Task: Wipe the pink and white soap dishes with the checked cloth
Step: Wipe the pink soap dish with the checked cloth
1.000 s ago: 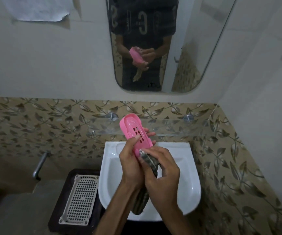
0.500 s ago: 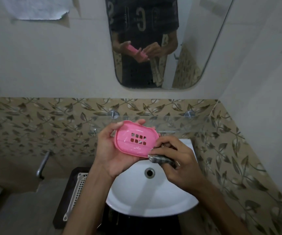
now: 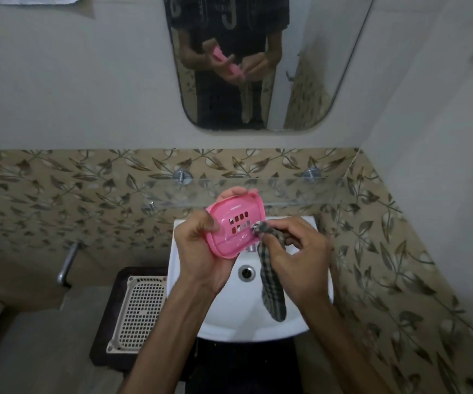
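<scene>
My left hand holds the pink soap dish above the white sink, its slotted face tilted toward me. My right hand grips the checked cloth and presses a bunched corner against the dish's right side, near the slots. The rest of the cloth hangs down over the basin. A white perforated soap dish lies flat on a dark stand left of the sink.
A glass shelf on two metal pegs runs along the leaf-patterned tiles just behind the dish. A mirror above reflects a person's hands. A metal handle juts from the left wall. The drain sits mid-basin.
The pink dish turned from upright to face me, then shifted closer and tilted. My right hand moved the cloth from the dish's lower edge onto its slotted face; the cloth's tail now hangs free.
</scene>
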